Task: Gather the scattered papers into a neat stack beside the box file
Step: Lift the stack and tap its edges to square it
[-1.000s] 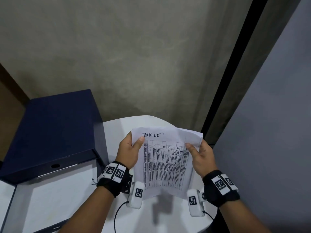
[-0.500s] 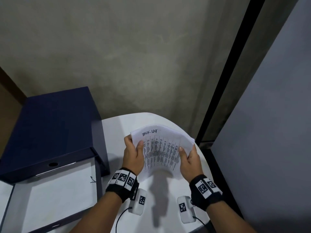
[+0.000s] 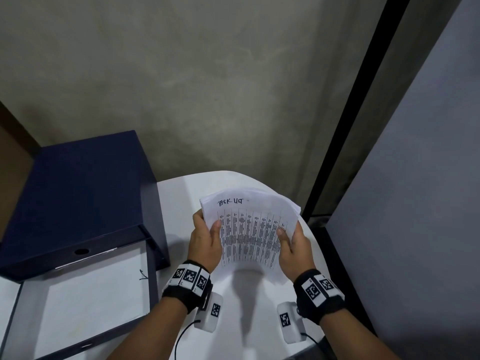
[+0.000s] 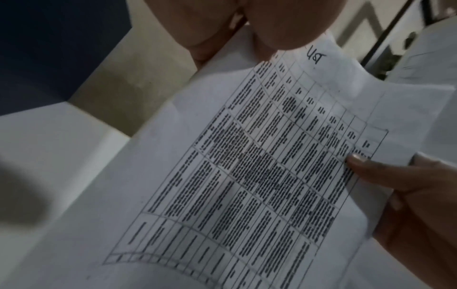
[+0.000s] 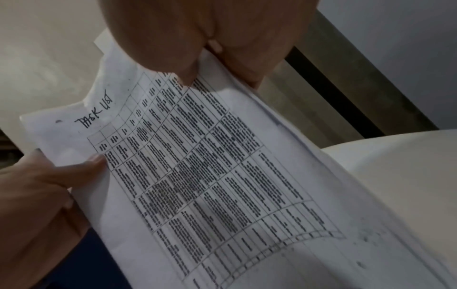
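Note:
A sheaf of white papers (image 3: 249, 229), its top sheet a printed table with handwriting at the head, is held tilted over the white table (image 3: 233, 320). My left hand (image 3: 207, 237) grips its left edge, thumb on the front. My right hand (image 3: 291, 245) grips the right edge the same way. The sheets bow outward between the hands. The left wrist view shows the papers (image 4: 247, 176) with the right hand's thumb (image 4: 358, 160) on them. The right wrist view shows the papers (image 5: 222, 176) and my left hand (image 5: 49, 179). The dark blue box file (image 3: 78, 198) lies to the left, apart from the papers.
The box file's open flap (image 3: 153, 281) lies flat in front of it with a white sheet (image 3: 91, 294) inside. A grey wall (image 3: 207, 87) is behind the table, and a dark post (image 3: 350, 126) and grey panel (image 3: 415, 203) are on the right. The table's rounded edge curves close behind the papers.
Both hands have drawn closer together and lowered the papers toward the table. The sheets now bow more, and their shadow sits right under the bottom edge.

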`<action>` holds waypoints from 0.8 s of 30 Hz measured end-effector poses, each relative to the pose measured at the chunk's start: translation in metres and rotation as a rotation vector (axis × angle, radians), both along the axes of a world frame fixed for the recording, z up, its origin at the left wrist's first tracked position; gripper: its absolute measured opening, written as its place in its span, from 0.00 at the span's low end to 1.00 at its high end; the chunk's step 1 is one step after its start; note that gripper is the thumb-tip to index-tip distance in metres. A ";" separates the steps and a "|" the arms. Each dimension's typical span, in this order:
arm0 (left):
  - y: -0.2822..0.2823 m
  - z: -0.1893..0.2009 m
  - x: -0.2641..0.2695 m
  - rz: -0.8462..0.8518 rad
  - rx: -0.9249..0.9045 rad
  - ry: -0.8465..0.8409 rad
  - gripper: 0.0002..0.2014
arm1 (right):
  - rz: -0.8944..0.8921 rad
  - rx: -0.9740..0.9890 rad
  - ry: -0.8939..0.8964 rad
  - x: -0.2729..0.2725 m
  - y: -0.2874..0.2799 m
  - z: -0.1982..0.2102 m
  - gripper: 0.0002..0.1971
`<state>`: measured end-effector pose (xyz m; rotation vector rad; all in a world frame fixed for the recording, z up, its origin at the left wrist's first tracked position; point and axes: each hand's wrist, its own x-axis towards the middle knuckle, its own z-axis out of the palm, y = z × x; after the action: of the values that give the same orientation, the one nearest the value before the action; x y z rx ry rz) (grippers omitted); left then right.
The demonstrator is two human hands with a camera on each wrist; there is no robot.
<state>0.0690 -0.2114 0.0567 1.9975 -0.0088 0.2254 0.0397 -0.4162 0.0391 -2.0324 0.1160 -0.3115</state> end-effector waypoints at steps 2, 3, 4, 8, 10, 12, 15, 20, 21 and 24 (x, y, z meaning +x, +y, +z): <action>-0.003 0.002 0.003 0.033 -0.012 -0.009 0.16 | -0.034 -0.026 -0.040 0.003 0.003 0.006 0.14; -0.003 0.000 0.003 0.040 -0.007 0.000 0.17 | -0.040 -0.029 -0.041 0.003 0.004 0.006 0.14; -0.004 -0.003 0.002 0.038 0.011 0.016 0.18 | -0.034 -0.028 -0.033 0.002 0.006 0.004 0.15; -0.006 -0.022 -0.007 0.004 0.096 0.089 0.19 | -0.020 -0.041 0.035 -0.007 0.010 -0.011 0.15; -0.007 -0.023 -0.010 0.007 0.102 0.099 0.19 | -0.020 -0.027 0.044 -0.006 0.009 -0.013 0.16; -0.007 -0.020 -0.011 -0.012 0.099 0.077 0.20 | -0.004 -0.017 0.049 -0.005 0.009 -0.010 0.16; -0.003 -0.020 -0.012 -0.043 0.133 0.083 0.24 | 0.023 -0.001 0.092 -0.006 0.005 -0.010 0.19; 0.001 -0.032 -0.014 -0.043 0.183 0.124 0.24 | 0.014 -0.062 0.123 -0.011 0.007 -0.018 0.19; 0.001 -0.034 -0.015 -0.044 0.192 0.121 0.23 | 0.009 -0.075 0.126 -0.012 0.007 -0.018 0.18; 0.001 -0.035 -0.014 -0.034 0.231 0.086 0.23 | -0.007 -0.105 0.131 -0.011 0.007 -0.017 0.17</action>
<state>0.0547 -0.2107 0.0221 2.2335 -0.0140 0.1209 0.0290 -0.4092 0.0224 -2.1564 0.1911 -0.1915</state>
